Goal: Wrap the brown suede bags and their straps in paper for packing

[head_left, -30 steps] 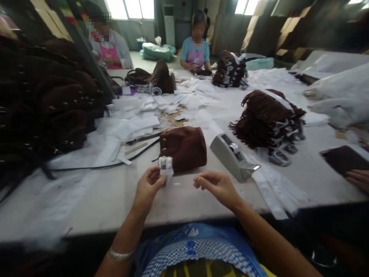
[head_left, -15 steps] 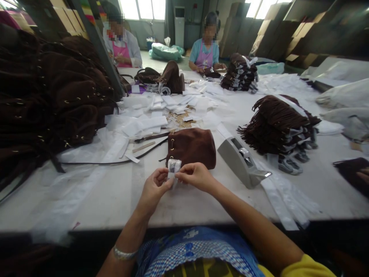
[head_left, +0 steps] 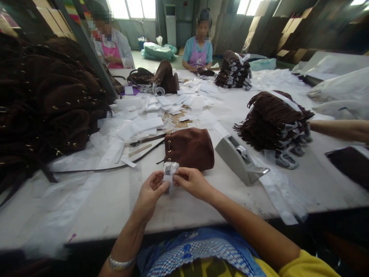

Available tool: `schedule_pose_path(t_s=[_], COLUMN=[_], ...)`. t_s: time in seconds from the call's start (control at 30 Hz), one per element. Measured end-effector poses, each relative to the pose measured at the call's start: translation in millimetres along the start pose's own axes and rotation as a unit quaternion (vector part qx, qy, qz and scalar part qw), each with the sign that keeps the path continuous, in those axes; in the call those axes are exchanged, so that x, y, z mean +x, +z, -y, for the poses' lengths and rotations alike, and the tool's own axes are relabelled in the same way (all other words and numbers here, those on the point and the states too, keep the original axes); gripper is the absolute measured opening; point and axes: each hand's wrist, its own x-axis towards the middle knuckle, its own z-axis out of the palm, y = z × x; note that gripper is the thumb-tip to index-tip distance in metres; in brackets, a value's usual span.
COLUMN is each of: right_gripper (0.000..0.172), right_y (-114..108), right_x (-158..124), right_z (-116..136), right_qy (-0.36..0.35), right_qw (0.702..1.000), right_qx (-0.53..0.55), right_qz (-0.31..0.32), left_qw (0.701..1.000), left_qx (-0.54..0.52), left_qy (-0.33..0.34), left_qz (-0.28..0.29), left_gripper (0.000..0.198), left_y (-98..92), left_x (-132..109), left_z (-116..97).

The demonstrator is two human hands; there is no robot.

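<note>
Between my two hands is a small piece wrapped in whitish, translucent film (head_left: pixel 170 169); what lies inside the film I cannot make out. My left hand (head_left: pixel 152 189) pinches its left side with thumb and fingers. On the other side, my right hand (head_left: pixel 190 182) is closed on its right edge. Just beyond them a brown drawstring bag (head_left: pixel 191 149) lies on its side, its eyelets facing left. A thin dark strap (head_left: pixel 121 168) trails leftward from the bag. To the right stands a grey tape dispenser (head_left: pixel 238 157).
Brown bags are heaped high at left (head_left: pixel 54 100). A stack of fringed brown pieces (head_left: pixel 273 119) sits at right, a person's arm (head_left: pixel 340 130) reaching beside it. White paper slips (head_left: pixel 155 102) litter the table's middle. Two people work across the table.
The wrapped piece now shows more of its length above and between my fingers. Another person's arm has come in at the right, by the fringed stack. The whole view has shifted slightly.
</note>
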Motion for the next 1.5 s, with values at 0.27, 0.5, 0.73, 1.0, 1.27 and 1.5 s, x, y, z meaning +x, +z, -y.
schedule_pose_path(t_s=[0.27, 0.5, 0.73, 1.0, 1.27, 1.5], right_gripper=[0.015, 0.017, 0.017, 0.047, 0.047, 0.036], right_y=[8, 7, -7, 4, -8, -11], right_x=[4, 8, 1, -18, -23, -26], right_z=[-3, 2, 0, -7, -5, -2], right_qy=[0.015, -0.044, -0.040, 0.105, 0.086, 0.075], right_qw=[0.998, 0.960, 0.966, 0.974, 0.975, 0.985], right_qx=[-0.044, -0.268, -0.248, 0.194, 0.188, 0.130], right_qz=[-0.037, -0.063, -0.068, -0.058, -0.082, -0.083], left_qw=[1.000, 1.000, 0.999, 0.999, 0.998, 0.998], left_qx=[0.025, 0.028, 0.031, 0.019, 0.015, 0.014], left_qy=[0.003, -0.010, 0.008, 0.021, 0.036, 0.032], left_qz=[-0.009, -0.005, -0.023, -0.033, -0.045, -0.049], left_gripper=[0.039, 0.045, 0.042, 0.039, 0.037, 0.038], left_y=[-4.5, -1.6, 3.0, 12.0, 7.1, 8.8], left_x=[2, 1, 1, -4, -2, -3], left_z=[5, 3, 4, 6, 11, 10])
